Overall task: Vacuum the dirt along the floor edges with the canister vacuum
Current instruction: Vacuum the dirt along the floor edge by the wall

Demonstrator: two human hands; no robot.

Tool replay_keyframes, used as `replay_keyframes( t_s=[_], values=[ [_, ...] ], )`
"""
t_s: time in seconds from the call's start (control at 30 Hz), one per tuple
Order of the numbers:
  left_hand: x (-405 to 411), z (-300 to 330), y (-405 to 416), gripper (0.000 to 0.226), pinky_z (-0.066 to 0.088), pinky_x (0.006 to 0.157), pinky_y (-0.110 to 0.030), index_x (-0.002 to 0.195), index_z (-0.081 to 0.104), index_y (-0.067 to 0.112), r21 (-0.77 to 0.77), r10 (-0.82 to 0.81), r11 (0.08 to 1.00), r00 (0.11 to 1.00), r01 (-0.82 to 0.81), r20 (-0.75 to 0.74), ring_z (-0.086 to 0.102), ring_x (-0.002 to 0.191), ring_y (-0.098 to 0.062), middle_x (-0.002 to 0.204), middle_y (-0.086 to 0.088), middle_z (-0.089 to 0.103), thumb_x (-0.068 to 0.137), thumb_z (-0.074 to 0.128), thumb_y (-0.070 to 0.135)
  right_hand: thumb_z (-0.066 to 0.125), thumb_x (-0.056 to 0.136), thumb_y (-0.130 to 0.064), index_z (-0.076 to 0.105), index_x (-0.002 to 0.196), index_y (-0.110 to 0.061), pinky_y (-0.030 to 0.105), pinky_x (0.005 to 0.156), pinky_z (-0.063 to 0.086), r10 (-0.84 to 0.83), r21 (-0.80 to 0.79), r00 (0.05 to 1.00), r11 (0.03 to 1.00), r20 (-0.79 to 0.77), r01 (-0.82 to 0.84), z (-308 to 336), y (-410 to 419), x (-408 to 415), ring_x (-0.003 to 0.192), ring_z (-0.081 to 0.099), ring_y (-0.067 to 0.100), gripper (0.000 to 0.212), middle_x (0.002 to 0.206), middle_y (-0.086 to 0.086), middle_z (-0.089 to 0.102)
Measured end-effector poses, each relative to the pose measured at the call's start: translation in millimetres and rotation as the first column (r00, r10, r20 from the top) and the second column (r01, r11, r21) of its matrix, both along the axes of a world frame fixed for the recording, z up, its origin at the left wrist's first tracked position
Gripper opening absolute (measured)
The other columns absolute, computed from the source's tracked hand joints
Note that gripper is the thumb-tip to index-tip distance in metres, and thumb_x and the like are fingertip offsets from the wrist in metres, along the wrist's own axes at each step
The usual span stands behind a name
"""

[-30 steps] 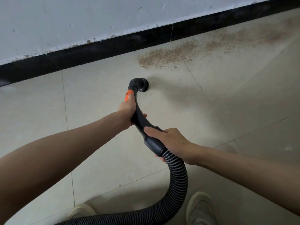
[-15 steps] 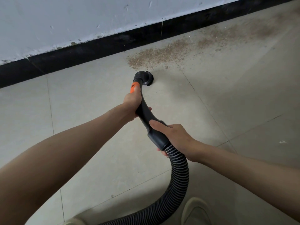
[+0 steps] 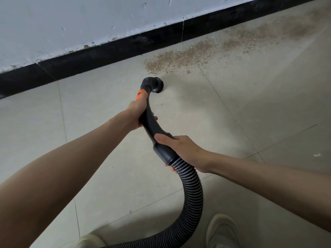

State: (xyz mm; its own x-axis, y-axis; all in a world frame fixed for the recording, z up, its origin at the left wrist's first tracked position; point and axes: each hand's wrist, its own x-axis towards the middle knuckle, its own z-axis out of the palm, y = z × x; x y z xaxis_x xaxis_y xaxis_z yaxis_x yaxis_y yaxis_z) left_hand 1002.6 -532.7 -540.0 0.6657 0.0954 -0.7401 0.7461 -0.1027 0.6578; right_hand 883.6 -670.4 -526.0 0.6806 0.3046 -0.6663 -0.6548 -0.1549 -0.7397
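Along the floor (image 3: 107,140) edge by the baseboard (image 3: 107,52), the dirt (image 3: 175,59) band lies largely unvacuumed. The brush nozzle (image 3: 155,85) sits just short of its near end. Left hand (image 3: 137,114) and right hand (image 3: 186,151) fingers curl round the wand (image 3: 152,126).

Pale beige floor tiles (image 3: 100,158) with thin grout lines run up to a black skirting (image 3: 107,52) at the foot of a white wall (image 3: 71,20), whose paint is chipped and flaking along its lower edge; soft, even light
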Motion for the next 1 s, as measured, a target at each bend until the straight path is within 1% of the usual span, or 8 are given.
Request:
replay_keyframes(
  t_s=[0.1, 0.2, 0.3, 0.43, 0.6, 0.77, 0.9, 1.0],
  values=[
    [-16, 0, 18, 0.066, 0.049, 0.037, -0.023, 0.128, 0.037, 0.004, 0.038, 0.031, 0.999, 1.0, -0.031, -0.005, 0.064, 0.055, -0.025, 0.086, -0.016, 0.059, 0.094, 0.039, 0.061, 0.063, 0.089, -0.047, 0.058, 0.088, -0.008, 0.025, 0.051, 0.051, 0.109, -0.008, 0.994, 0.994, -0.024, -0.109, -1, 14, -3, 0.05, 0.059, 0.017, 0.04, 0.066, 0.006, 0.062],
    [-40, -2, 30, 0.06, 0.05, 0.043, -0.025, 0.114, 0.037, 0.005, 0.062, 0.045, 0.997, 0.999, -0.044, -0.028, 0.064, 0.042, -0.021, 0.08, -0.015, 0.06, 0.094, 0.037, 0.062, 0.063, 0.09, -0.044, 0.058, 0.081, -0.014, 0.024, 0.066, 0.051, 0.221, -0.125, 0.975, 0.968, 0.022, -0.216, -2, 32, -6, 0.067, 0.061, 0.015, 0.032, 0.077, 0.001, 0.063],
    [-57, -2, 39, 0.062, 0.05, 0.046, -0.025, 0.111, 0.041, 0.004, 0.062, 0.059, 0.996, 0.998, -0.057, -0.018, 0.064, 0.041, -0.02, 0.075, -0.014, 0.061, 0.093, 0.036, 0.063, 0.061, 0.092, -0.046, 0.052, 0.076, -0.015, 0.032, 0.076, 0.052, 0.254, -0.148, 0.965, 0.959, 0.066, -0.242, -2, 50, -12, 0.076, 0.063, 0.021, 0.036, 0.081, 0.006, 0.062],
    [-70, -1, 59, 0.059, 0.051, 0.041, -0.026, 0.111, 0.043, 0.003, -0.004, 0.088, 0.996, 0.995, -0.088, -0.041, 0.066, 0.045, -0.022, 0.077, -0.015, 0.061, 0.093, 0.041, 0.059, 0.049, 0.095, -0.057, 0.049, 0.077, -0.015, 0.033, 0.075, 0.049, 0.323, -0.243, 0.941, 0.925, 0.099, -0.292, 2, 60, -18, 0.076, 0.058, 0.021, 0.045, 0.084, 0.006, 0.061],
    [-79, 3, 65, 0.058, 0.052, 0.049, -0.029, 0.116, 0.043, 0.002, -0.02, 0.11, 0.993, 0.99, -0.113, -0.085, 0.066, 0.057, -0.025, 0.082, -0.014, 0.06, 0.095, 0.041, 0.056, 0.045, 0.098, -0.054, 0.048, 0.079, -0.016, 0.036, 0.08, 0.05, 0.415, -0.314, 0.906, 0.874, 0.086, -0.371, 9, 66, -24, 0.08, 0.059, 0.023, 0.043, 0.09, 0.009, 0.063],
    [-91, 0, 60, 0.052, 0.045, 0.035, -0.021, 0.11, 0.046, 0.001, 0.057, 0.156, 0.986, 0.987, -0.153, -0.041, 0.063, 0.04, -0.021, 0.078, -0.012, 0.058, 0.093, 0.043, 0.051, 0.043, 0.097, -0.057, 0.049, 0.076, -0.015, 0.042, 0.088, 0.053, 0.411, -0.295, 0.91, 0.878, 0.06, -0.377, 17, 68, -35, 0.085, 0.067, 0.031, 0.047, 0.097, 0.019, 0.071],
    [-106, -8, 62, 0.057, 0.056, 0.063, -0.035, 0.113, 0.051, 0.0, 0.115, 0.19, 0.976, 0.981, -0.186, -0.027, 0.068, 0.076, -0.032, 0.09, -0.014, 0.063, 0.091, 0.041, 0.052, 0.04, 0.097, -0.058, 0.052, 0.081, -0.013, 0.044, 0.094, 0.051, 0.458, -0.28, 0.889, 0.856, 0.017, -0.436, 19, 63, -43, 0.098, 0.068, 0.035, 0.049, 0.101, 0.022, 0.071],
    [-108, -8, 69, 0.061, 0.054, 0.087, -0.047, 0.118, 0.052, -0.001, 0.128, 0.247, 0.961, 0.969, -0.243, -0.013, 0.064, 0.099, -0.038, 0.109, -0.019, 0.063, 0.09, 0.043, 0.053, 0.043, 0.098, -0.052, 0.051, 0.082, -0.011, 0.04, 0.086, 0.053, 0.477, -0.225, 0.879, 0.854, -0.018, -0.468, 23, 68, -38, 0.078, 0.066, 0.032, 0.045, 0.091, 0.022, 0.07]
  ],
)
